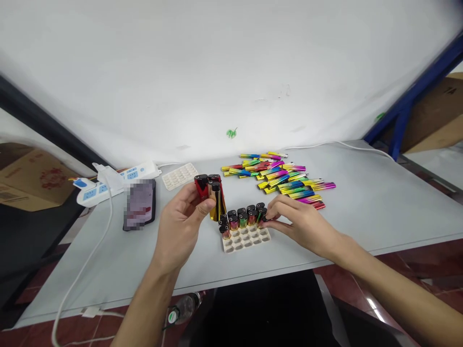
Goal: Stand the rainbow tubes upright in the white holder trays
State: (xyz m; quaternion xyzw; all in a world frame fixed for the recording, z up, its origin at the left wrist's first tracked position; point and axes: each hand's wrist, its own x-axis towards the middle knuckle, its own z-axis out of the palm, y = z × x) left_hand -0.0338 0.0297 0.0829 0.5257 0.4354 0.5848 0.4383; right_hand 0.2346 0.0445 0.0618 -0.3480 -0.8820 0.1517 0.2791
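Head cam: L hand [177,226] is curled part-closed round a small bundle of black-topped pieces [217,205], approx upright, thumb across the front; at least three show, red ones behind & a gold one nearest the thumb. It's held just above/beside the L end of the cream tray [249,239]. R hand [302,220] has thumb & fingertips nearly together on a dark-topped end piece [261,214] at the R end of the tray's filled part; can't tell exactly how firm the grip is, fingers hide some of it.

Standing pieces [243,220] fill the tray's far rows, plus one in the next row at L; near cells are vacant. Behind, twd the wall [231,72], a loose pile of shiny multicol. sticks [278,176] lies flat on the grey surface [361,202].

Far L of tray: 2nd cream tray [181,176], then phone [150,212] w/ blurred-out screen & white power strip [104,190]. Cardboard box [39,178] at L edge, bottle [186,308] below the surface's near edge.
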